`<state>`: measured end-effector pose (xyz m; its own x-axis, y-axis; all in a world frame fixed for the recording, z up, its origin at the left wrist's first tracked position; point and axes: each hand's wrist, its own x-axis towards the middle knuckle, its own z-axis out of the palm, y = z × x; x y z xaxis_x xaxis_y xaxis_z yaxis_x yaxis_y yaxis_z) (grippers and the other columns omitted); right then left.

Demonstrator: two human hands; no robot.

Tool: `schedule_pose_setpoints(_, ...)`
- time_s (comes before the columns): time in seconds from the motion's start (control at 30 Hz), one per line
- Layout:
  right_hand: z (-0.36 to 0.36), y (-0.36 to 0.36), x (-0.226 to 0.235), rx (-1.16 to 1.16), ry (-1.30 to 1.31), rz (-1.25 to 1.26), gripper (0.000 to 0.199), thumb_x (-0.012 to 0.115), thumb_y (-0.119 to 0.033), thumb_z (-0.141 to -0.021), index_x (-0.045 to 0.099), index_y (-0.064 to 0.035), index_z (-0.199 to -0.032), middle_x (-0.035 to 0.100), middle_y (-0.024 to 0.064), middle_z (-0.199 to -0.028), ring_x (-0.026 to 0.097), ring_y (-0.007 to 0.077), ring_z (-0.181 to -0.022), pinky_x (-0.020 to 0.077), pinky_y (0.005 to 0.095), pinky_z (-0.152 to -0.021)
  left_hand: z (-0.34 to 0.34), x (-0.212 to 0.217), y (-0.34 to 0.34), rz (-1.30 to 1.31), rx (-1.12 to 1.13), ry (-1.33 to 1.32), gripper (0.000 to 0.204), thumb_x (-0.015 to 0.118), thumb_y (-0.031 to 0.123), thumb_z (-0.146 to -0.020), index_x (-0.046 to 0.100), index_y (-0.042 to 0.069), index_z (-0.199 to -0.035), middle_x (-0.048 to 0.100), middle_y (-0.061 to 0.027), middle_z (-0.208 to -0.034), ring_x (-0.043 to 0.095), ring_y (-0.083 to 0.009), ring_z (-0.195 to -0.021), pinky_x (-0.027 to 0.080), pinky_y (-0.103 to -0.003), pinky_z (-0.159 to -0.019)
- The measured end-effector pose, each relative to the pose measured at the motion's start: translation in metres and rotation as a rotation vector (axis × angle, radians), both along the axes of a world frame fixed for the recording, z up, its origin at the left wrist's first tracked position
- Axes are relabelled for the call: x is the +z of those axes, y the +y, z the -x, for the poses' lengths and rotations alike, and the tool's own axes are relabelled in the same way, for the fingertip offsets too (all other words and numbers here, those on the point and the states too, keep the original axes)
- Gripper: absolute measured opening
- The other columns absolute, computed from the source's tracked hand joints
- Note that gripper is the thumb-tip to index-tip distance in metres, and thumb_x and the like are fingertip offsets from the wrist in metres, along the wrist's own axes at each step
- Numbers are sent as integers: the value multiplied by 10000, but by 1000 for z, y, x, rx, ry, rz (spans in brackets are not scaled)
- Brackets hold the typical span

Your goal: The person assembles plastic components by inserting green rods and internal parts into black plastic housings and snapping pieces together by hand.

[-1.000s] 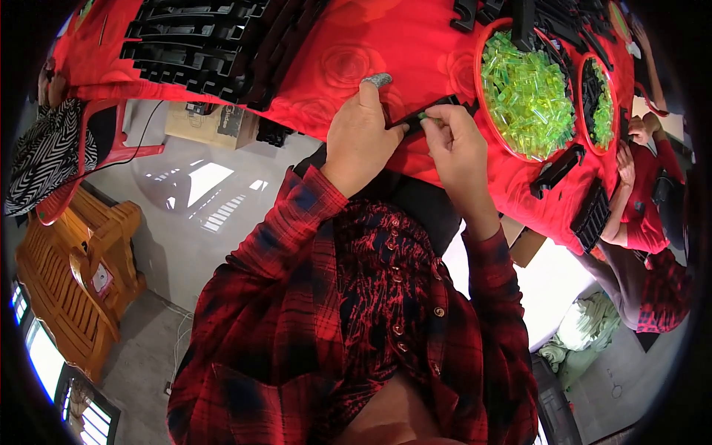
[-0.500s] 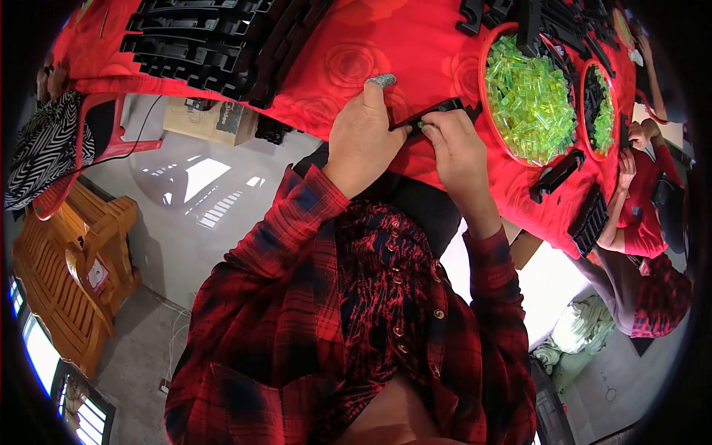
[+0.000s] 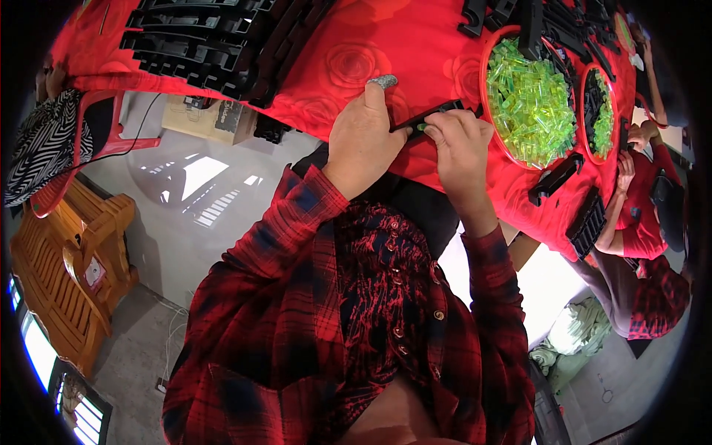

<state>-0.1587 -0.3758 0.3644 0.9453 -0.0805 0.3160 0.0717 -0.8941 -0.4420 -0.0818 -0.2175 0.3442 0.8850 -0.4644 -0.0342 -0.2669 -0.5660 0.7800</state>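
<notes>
At the table's near edge, my left hand (image 3: 361, 141) is closed around a long black plastic part (image 3: 445, 108). One of its fingertips carries a grey wrapping (image 3: 382, 81). Thumb and fingers of my right hand (image 3: 461, 152) are pinched over the same part, against a small green translucent piece (image 3: 422, 127). Fingers hide most of the black part and whether the green piece is seated in it. To the right of my hands stands a red-rimmed basin (image 3: 486, 96) heaped with similar yellow-green pieces (image 3: 530, 104).
Black molded parts (image 3: 215, 44) are stacked at far left on the red flowered tablecloth (image 3: 356, 63). More black parts (image 3: 556, 179) lie right of the basin, near a second basin (image 3: 586, 111). Co-workers' hands (image 3: 625, 169) are at the right. A wooden chair (image 3: 63, 278) stands lower left.
My right hand has shifted slightly, its fingers more curled over the black part. My left hand keeps its place and grip.
</notes>
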Motion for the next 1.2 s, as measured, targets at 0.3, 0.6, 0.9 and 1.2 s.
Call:
schedule_pose_setpoints(0.3, 1, -2, -12, 39, -42, 22, 131, 691, -56, -857, 666, -105, -975, 696, -11, -952, 653, 159, -872, 345, 394, -859, -1, -1, 0, 2, -8, 42, 664, 839, 163, -744, 495, -26, -1279, 603, -118, -773, 631, -320, -758, 495, -424, -672)
schedule_pose_setpoints(0.6, 1, -2, -15, 97, -57, 56, 166, 658, -27, -855, 655, -95, -1007, 712, 3, -880, 677, 169, -815, 374, 393, -871, 0, -2, 0, 12, -4, 24, 671, 842, 165, -740, 496, -34, -1279, 595, -115, -764, 628, -308, -753, 494, -418, -666)
schedule_pose_setpoints(0.9, -1, 2, -19, 93, -57, 86, 188, 660, 22, -845, 647, -63, -1012, 705, 20, -842, 674, 176, -809, 399, 407, -936, -1, -3, -2, 34, -12, -15, 686, 857, 192, -738, 490, -40, -1269, 606, -158, -800, 632, -358, -784, 498, -432, -681)
schedule_pose_setpoints(1.2, 0, 4, -17, 108, -51, 124, 172, 611, -19, -846, 640, -54, -1012, 706, 44, -895, 675, 179, -830, 380, 449, -1013, -3, 7, -2, -17, -32, 115, 635, 789, 89, -739, 456, -46, -1262, 660, -270, -963, 646, -442, -965, 507, -497, -816)
